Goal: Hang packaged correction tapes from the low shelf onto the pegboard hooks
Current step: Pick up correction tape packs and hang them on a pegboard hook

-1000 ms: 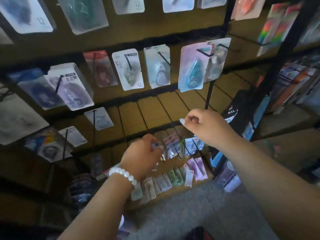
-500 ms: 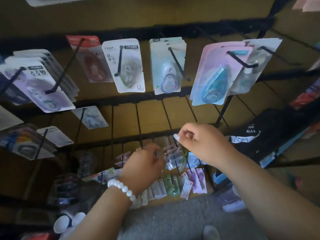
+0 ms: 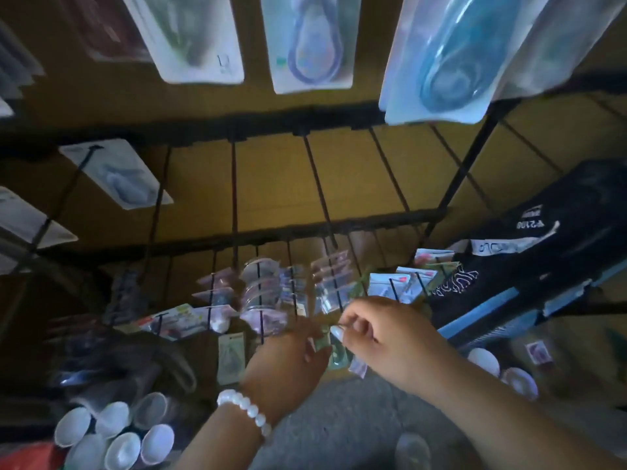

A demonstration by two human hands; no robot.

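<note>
Both hands down low among the small packets at the foot of the pegboard.

The left hand, a white bead bracelet on its wrist, and the right hand meet over a green packaged correction tape. The right hand's thumb and forefinger are pinched together on its top edge; the left hand's fingers curl against its side, though I cannot tell how firmly. Bare black hooks stick out just above, and bigger carded tapes hang higher up, blurred.
</note>
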